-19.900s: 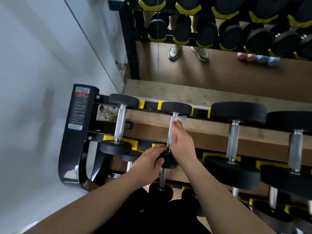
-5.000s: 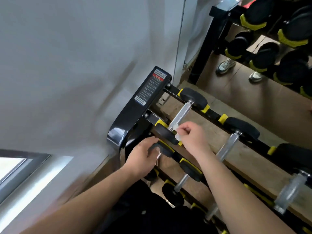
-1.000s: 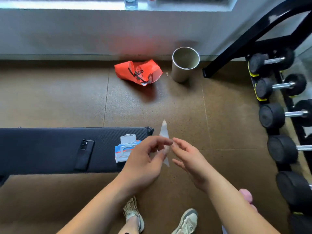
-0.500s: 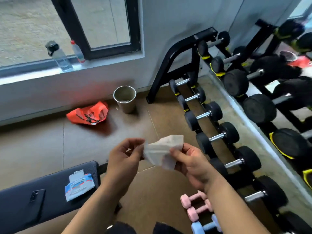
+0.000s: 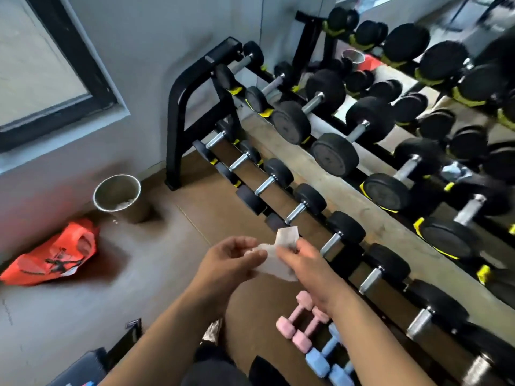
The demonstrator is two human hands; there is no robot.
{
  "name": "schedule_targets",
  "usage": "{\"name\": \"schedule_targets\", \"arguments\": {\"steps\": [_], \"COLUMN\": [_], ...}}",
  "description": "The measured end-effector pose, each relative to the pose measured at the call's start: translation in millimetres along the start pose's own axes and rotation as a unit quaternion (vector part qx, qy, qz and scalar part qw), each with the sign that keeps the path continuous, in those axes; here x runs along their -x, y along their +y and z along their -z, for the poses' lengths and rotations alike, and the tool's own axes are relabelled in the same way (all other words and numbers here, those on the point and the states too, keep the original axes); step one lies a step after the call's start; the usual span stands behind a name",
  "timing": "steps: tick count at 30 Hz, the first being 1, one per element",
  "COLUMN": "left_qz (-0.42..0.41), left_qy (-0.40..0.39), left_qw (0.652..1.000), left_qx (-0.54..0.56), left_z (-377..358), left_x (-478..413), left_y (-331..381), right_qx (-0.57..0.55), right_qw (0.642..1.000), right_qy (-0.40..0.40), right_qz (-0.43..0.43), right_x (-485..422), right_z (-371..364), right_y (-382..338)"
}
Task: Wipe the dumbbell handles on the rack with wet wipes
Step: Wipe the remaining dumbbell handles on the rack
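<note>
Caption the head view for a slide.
By the dumbbell rack, left hand and right hand pinch a white wet wipe between them.

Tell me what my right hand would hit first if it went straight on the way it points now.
Probably the near black head of a small dumbbell in the lowest row, just beyond the wet wipe that the right hand pinches. Depth is unclear; it might pass above it.

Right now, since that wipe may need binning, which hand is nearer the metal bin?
Left. The left hand is right of the metal bin; the right hand is even farther right, beyond the wipe both pinch.
</note>
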State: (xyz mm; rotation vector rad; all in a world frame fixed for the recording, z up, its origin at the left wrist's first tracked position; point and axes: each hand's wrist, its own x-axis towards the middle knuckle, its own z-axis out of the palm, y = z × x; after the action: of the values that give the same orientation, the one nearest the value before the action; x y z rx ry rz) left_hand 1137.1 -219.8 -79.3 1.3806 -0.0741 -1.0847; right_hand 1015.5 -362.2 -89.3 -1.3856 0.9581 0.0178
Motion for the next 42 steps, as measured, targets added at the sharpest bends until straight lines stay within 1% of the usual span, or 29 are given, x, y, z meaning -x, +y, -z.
{"name": "schedule_targets", "arguments": {"steps": [3, 6, 9, 11, 13, 15, 16, 18, 20, 22, 24, 26, 29, 31, 33, 34, 36, 38, 40, 42], "left_qz": [0.0, 0.024, 0.056, 0.056, 0.046, 0.023, 0.016, 0.047, 0.119, 0.174, 0.209, 0.236, 0.267, 0.255, 0.196, 0.155, 0.093, 0.074, 0.061, 0.064], "left_qy": [-0.036, -0.079, -0.123, -0.146, -0.151, -0.157, -0.169, -0.206, -0.255, -0.285, -0.293, -0.305, -0.297, -0.276, -0.266, -0.271, -0.259, -0.231, -0.218, -0.242], "left_qw": [0.999, 0.997, 0.991, 0.988, 0.986, 0.981, 0.976, 0.965, 0.947, 0.93, 0.917, 0.899, 0.89, 0.902, 0.913, 0.909, 0.903, 0.91, 0.917, 0.914], "left_qx": [-0.013, 0.012, 0.016, -0.014, -0.062, -0.114, -0.137, -0.158, -0.154, -0.152, -0.174, -0.206, -0.22, -0.214, -0.241, -0.277, -0.329, -0.335, -0.33, -0.32], "left_z": [-1, -9, -23, -41, -64, -88, -100, -125, -152, -180, -206, -224, -241, -248, -255, -255, -257, -259, -259, -258], "left_x": [-42, -73, -94, -102, -104, -102, -99, -93, -83, -67, -52, -46, -40, -38, -40, -46, -61, -80, -103, -127], "left_y": [16, 28, 32, 33, 30, 23, 17, 4, -3, -11, -23, -38, -51, -55, -56, -59, -64, -64, -66, -70], "right_qx": [0.009, -0.002, -0.067, -0.145, -0.209, -0.206, -0.186, -0.126, -0.089, -0.084, -0.092, -0.061, -0.034, -0.032, -0.035, -0.042, -0.087, -0.135, -0.114, -0.117], "right_qw": [0.998, 0.987, 0.969, 0.953, 0.934, 0.923, 0.921, 0.922, 0.923, 0.93, 0.94, 0.949, 0.951, 0.954, 0.961, 0.964, 0.97, 0.97, 0.968, 0.961], "right_qy": [0.069, 0.16, 0.236, 0.261, 0.283, 0.319, 0.338, 0.362, 0.37, 0.355, 0.328, 0.31, 0.307, 0.297, 0.275, 0.261, 0.226, 0.203, 0.223, 0.25], "right_qz": [0.005, -0.001, -0.029, -0.049, -0.058, -0.063, -0.063, -0.059, -0.051, -0.032, -0.014, -0.007, -0.012, -0.005, -0.013, -0.019, -0.015, -0.018, -0.025, -0.027], "right_x": [-12, -13, -7, 2, 13, 24, 30, 43, 53, 60, 65, 71, 77, 75, 67, 60, 50, 40, 29, 14], "right_z": [8, 16, 32, 45, 61, 80, 89, 110, 131, 154, 175, 195, 217, 228, 237, 240, 246, 252, 258, 261], "right_y": [-1, -3, 5, 19, 36, 52, 59, 71, 76, 81, 83, 88, 95, 97, 98, 99, 100, 102, 104, 107]}}
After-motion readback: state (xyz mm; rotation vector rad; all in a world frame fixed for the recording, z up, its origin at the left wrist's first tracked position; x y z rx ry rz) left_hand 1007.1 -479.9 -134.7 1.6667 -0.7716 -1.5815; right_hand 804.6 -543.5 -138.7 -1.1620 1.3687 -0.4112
